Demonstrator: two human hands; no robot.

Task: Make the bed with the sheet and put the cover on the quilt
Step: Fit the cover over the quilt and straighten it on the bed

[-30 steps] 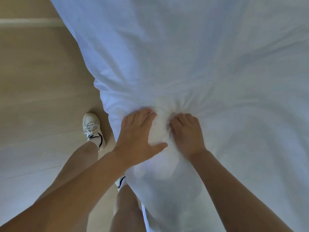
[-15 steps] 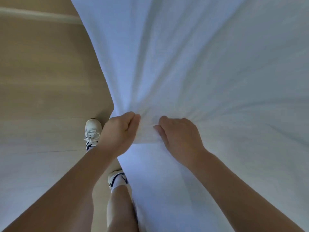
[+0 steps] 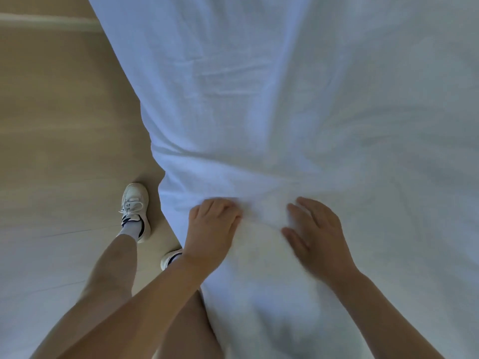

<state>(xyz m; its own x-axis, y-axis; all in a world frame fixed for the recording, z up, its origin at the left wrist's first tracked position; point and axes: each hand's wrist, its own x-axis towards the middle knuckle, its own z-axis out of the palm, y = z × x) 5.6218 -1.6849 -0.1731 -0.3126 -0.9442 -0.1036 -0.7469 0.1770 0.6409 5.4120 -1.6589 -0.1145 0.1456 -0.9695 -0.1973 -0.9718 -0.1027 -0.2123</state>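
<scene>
Pale wood floor (image 3: 64, 125) lies left of the bed. We cannot see the bed itself: a creased white cover (image 3: 285, 99) lies spread over all of it. On the floor we note one white trainer (image 3: 136, 208) standing just beside the bed's left edge. A second trainer (image 3: 169, 257) stands nearer us, partly hidden. A pale strip (image 3: 46, 20) crosses the floor farther off.

Left hand (image 3: 211, 230), right hand (image 3: 317, 235) on cover (image 3: 285, 99)

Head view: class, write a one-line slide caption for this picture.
Standing on a wood floor, a person grips white bedding with the left hand while the right hand rests open on it.
</scene>
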